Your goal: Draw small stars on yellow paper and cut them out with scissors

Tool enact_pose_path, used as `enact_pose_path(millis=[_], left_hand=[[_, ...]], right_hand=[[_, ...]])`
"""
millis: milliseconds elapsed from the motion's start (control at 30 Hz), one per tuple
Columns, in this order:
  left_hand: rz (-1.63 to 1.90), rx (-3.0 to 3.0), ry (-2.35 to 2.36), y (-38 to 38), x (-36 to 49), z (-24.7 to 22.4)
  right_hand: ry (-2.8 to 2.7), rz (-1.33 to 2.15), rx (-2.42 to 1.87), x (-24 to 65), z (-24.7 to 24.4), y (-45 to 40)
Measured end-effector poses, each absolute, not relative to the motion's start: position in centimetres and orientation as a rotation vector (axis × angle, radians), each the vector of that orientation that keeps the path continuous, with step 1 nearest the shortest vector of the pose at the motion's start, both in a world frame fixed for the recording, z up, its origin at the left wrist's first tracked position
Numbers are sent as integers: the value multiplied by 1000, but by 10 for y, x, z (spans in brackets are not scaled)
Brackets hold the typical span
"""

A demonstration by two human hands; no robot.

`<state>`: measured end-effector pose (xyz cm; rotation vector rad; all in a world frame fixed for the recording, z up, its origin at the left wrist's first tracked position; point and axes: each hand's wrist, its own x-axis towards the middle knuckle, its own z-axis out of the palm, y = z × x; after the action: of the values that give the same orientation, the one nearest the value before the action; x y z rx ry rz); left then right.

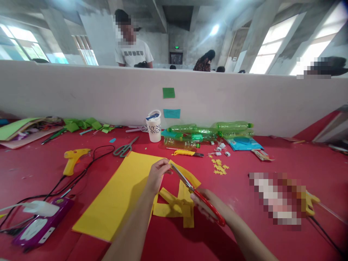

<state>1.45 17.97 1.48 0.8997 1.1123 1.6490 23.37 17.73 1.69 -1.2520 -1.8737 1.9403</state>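
My left hand (159,174) pinches the upper left end of a yellow strip (190,174), which looks like felt or paper. In my right hand (206,203) is a pair of red-handled scissors (206,201), its blades reaching up and left along the strip to near my left fingertips. Whether the blades are parted is hard to make out. Below the strip, several cut yellow pieces (174,209) lie crossed over each other on the red table. A large yellow sheet (116,195) lies under and beside my left forearm.
At left are a yellow glue gun (71,161), grey scissors (126,148) and a purple power strip (43,221) with cables. Behind stand a white cup (154,128) and green plastic bottles (206,132). A yellow cutter (187,153) and small yellow stars (219,167) lie ahead.
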Motion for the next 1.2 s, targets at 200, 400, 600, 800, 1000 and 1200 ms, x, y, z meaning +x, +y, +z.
enact_pose_path(millis=[200,400,600,800,1000,1200], left_hand=[[1649,932,1095,179,18,15],[1645,1022,1058,177,21,17],[1628,1024,1043,177,21,15],[1636,1003,1027,178,20,13],[1635,984,1016,178,19,12],[1640,972,1003,178,20,13]], right_hand=[[-1961,1904,-1139,233,22,175],[-1956,1943,-1146,231,29,174],[-1951,1943,-1110,231,26,173],[-1913,1944,-1151,230,23,174],[-1889,1954,-1177,227,23,173],[-1883,1950,-1175,225,24,172]])
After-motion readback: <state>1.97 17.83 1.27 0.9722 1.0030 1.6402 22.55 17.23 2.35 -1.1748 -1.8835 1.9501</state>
